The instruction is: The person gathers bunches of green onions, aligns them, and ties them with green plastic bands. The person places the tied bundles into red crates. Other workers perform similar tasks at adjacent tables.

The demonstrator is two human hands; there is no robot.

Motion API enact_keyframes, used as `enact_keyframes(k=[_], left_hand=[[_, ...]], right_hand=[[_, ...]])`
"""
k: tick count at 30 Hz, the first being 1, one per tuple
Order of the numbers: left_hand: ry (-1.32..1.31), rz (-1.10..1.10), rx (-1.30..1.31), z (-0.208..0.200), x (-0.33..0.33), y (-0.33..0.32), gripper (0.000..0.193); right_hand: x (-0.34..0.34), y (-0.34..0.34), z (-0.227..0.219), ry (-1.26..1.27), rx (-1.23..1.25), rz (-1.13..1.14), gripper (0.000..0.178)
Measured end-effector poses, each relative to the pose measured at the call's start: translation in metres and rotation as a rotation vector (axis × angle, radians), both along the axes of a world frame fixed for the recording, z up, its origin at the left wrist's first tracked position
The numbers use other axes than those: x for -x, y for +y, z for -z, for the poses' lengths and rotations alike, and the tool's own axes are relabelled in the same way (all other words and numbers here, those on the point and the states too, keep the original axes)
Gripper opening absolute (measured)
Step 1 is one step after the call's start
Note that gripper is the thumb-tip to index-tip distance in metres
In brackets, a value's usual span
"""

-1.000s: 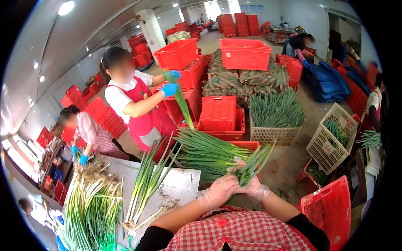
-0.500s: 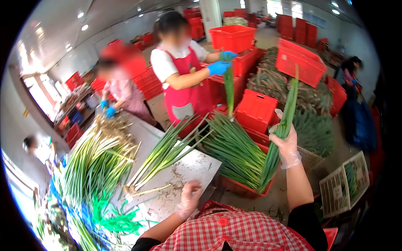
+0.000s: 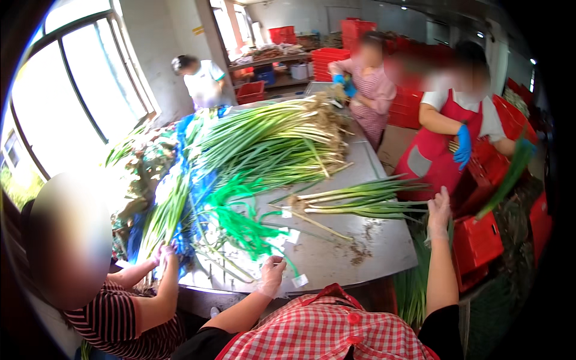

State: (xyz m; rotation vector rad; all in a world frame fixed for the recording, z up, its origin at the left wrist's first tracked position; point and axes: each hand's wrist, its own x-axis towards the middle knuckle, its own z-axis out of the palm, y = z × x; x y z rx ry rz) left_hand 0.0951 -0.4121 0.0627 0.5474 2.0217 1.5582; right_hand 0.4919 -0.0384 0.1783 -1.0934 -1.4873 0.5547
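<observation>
One clear-gloved left hand [image 3: 272, 276] curls, grip unclear, by green plastic ribbons [image 3: 243, 223] at the near edge of the grey metal table [image 3: 387, 255], the clear-gloved right hand [image 3: 440, 211] upraised, released, beyond its right edge.

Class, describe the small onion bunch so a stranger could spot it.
On the metal table, look right of the bright green ribbons. The small onion bunch lies there, leaves toward the wearer's right hand, with far fewer stalks than the big onion heap beyond.
</observation>
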Motion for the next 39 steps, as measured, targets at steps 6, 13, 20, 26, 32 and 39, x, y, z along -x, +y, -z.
enact_keyframes(k=[6, 13, 20, 26, 32, 39], left_hand=[[0.391, -0.055, 0.277, 0.000, 0.134, -0.022, 0.024], [1.161, 0.156, 0.567, -0.017, 0.268, 0.027, 0.029], [1.024, 0.214, 0.513, -0.053, 0.344, 0.112, 0.016], [1.541, 0.705, -0.143, -0.230, 0.209, 0.104, 0.007], [1.176, 0.880, -0.448, -0.163, 0.162, 0.083, 0.047], [1.218, 0.965, 0.580, 0.019, 0.300, 0.071, 0.079]], right_hand=[[0.162, -0.143, -0.014, -0.230, 0.093, -0.614, 0.023], [0.246, -0.249, -0.006, -0.436, 0.375, -0.903, 0.027], [0.267, -0.263, -0.012, -0.429, 0.405, -0.768, 0.040], [0.354, -0.255, -0.112, -0.489, -0.157, -0.460, 0.070], [0.370, -0.239, -0.077, -0.345, 0.540, -0.865, 0.044], [0.265, -0.248, -0.132, 0.117, 0.368, -0.576, 0.022]])
